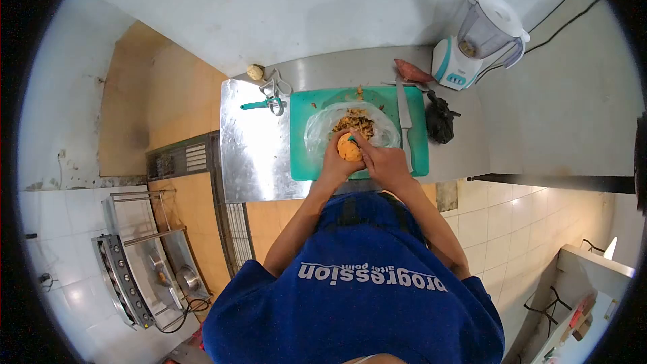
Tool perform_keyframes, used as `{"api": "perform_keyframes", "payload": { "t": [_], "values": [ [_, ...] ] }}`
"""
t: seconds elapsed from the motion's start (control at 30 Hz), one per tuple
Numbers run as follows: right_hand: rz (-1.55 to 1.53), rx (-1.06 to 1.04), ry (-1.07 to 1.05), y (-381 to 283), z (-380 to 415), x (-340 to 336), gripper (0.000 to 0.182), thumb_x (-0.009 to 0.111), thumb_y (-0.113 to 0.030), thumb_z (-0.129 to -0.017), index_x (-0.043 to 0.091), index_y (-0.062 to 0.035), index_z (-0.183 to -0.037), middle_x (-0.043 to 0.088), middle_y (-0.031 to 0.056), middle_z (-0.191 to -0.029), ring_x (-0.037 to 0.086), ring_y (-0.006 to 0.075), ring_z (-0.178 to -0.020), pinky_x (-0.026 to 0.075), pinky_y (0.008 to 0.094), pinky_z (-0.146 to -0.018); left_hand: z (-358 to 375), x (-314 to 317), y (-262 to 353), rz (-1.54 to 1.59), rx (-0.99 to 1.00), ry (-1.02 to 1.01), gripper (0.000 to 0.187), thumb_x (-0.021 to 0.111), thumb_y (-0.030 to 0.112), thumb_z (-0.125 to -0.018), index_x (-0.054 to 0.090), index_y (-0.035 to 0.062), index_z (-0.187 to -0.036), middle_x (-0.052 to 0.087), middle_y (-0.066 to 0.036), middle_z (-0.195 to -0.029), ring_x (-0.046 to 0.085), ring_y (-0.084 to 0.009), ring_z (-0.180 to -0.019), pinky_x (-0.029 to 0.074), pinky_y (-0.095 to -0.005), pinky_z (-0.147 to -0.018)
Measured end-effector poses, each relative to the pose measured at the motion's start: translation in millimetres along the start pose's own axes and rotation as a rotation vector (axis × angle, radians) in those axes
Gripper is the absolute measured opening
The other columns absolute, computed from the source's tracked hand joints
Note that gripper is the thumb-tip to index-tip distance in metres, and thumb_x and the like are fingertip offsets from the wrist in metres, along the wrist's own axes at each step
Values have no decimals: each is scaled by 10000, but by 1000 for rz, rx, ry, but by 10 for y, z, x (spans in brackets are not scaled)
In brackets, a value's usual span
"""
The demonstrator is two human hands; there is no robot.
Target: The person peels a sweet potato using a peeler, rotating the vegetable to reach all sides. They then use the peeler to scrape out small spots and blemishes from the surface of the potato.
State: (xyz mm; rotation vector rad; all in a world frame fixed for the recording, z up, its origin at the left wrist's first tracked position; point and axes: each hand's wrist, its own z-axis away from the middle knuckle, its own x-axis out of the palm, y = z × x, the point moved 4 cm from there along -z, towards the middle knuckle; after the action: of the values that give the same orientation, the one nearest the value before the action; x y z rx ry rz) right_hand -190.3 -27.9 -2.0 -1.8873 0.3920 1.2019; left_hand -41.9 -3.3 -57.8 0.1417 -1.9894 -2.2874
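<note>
My left hand (337, 165) is closed around a rounded orange-fleshed vegetable (349, 149). My right hand (383, 162) is closed against its right side, with a small teal-coloured tool (352, 139) showing at the fingertips; its working end is hidden. Just beyond both hands, a clear plastic bag (317, 131) lies spread open, holding a heap of brown and orange peelings (354, 120). Under the bag is a green cutting board (300, 165). A long knife (404, 109) lies along the board's right side.
On the steel counter (256, 162), a teal-handled peeler (256, 104) and a pale round piece (255, 72) lie left. A reddish sweet potato (412, 71), a black plastic bag (440, 120) and a blender (480, 37) are at the right. A stove (125, 282) stands lower left.
</note>
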Motion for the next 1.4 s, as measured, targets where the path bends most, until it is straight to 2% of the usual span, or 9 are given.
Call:
{"api": "perform_keyframes", "payload": {
  "t": [0.23, 0.57, 0.63, 0.73, 0.87, 0.93, 1.07, 1.13, 1.4],
  "values": [
    [-23, 9, 65, 18, -137, 155, 558, 559, -262, -996, 431, -352, -1532, 638, 128, -611, 645, 337, -534, 516, 493, -515, -66, -143, 2, -24, 45, 67, 839, 909, 56, -610, 494, 39, -1339, 645, -144, -1209, 638, -235, -1127, 545, -366, -963],
    [-50, -88, 65, -38, -323, 116, 512, 552, -241, -995, 497, -315, -1498, 678, 137, -686, 654, 332, -557, 511, 466, -535, -214, -311, -9, -175, 111, 107, 826, 915, 76, -566, 538, 56, -1301, 669, -134, -1176, 658, -251, -1105, 545, -363, -954],
    [-95, -236, 131, -90, -317, 124, 535, 564, -238, -981, 488, -315, -1505, 697, 142, -736, 669, 334, -594, 517, 469, -551, -214, -317, 17, -99, 76, 69, 825, 907, 66, -547, 555, 65, -1293, 681, -129, -1156, 666, -248, -1081, 549, -371, -949],
    [-70, -137, 38, 32, -367, 85, 551, 594, -223, -943, 520, -305, -1482, 701, 141, -751, 682, 336, -629, 529, 470, -574, -230, -329, 67, -189, 211, 47, 817, 901, 63, -545, 564, 70, -1290, 688, -127, -1138, 673, -244, -1050, 556, -368, -927],
    [-75, -145, 18, 25, -434, 118, 587, 613, -207, -910, 519, -295, -1483, 703, 140, -759, 689, 335, -646, 535, 466, -586, -270, -361, 61, -215, 201, 66, 814, 899, 68, -546, 566, 64, -1289, 688, -126, -1131, 674, -238, -1033, 557, -357, -907],
    [-126, -292, 153, -72, -418, 96, 594, 606, -186, -904, 521, -281, -1484, 701, 137, -753, 693, 340, -661, 533, 472, -591, -257, -359, 92, -150, 163, 61, 809, 900, 72, -540, 570, 52, -1278, 685, -122, -1128, 672, -234, -1025, 555, -349, -907],
    [-92, -103, 30, 182, -461, 74, 521, 592, -118, -954, 561, -245, -1459, 687, 170, -793, 656, 370, -660, 517, 443, -609, -207, -330, 112, -139, 144, 24, 814, 900, 60, -549, 560, 49, -1289, 678, -121, -1150, 668, -228, -1034, 556, -352, -922],
    [-153, -33, -29, 209, -503, 85, 531, 621, -144, -918, 573, -244, -1437, 709, 167, -823, 694, 364, -703, 535, 481, -622, -159, -284, 140, -38, 130, 13, 827, 906, 65, -556, 549, 53, -1302, 677, -114, -1158, 664, -222, -1049, 557, -357, -932],
    [-367, -141, 35, 57, -416, 233, 539, 606, -120, -941, 540, -251, -1460, 716, 198, -939, 701, 393, -815, 552, 499, -720, -201, -381, -42, -65, 93, 46, 840, 915, 61, -562, 538, 45, -1313, 676, -117, -1171, 660, -204, -1060, 554, -353, -939]
  ]
}}
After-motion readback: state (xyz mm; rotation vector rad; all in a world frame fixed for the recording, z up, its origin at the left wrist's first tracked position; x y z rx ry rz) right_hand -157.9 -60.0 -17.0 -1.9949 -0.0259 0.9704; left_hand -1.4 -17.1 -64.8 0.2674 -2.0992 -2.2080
